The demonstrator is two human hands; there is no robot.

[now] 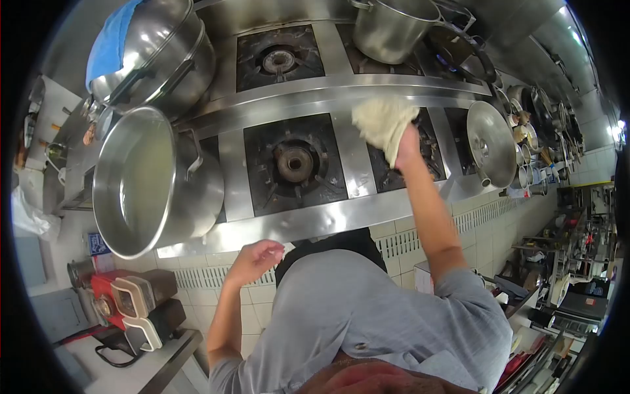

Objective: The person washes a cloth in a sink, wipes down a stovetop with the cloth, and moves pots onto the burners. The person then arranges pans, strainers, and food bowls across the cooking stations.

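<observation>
A pale cloth (384, 125) is bunched in my right hand (408, 148), over the steel strip and the front right burner (426, 148) of the stove. The cloth is slightly blurred. My left hand (257, 261) hangs near the stove's front edge with its fingers curled, and what it holds, if anything, is too small to name. Between the hands lies the front middle burner (294, 164), bare of any pot. On the left a large steel pot (197, 190) holds cloudy liquid.
A covered steel vessel (154, 49) with a blue cloth (115, 43) stands at the back left. A tall pot (394, 29) and a dark pan (459, 52) are at the back right. A wide wok (491, 144) rests at the right.
</observation>
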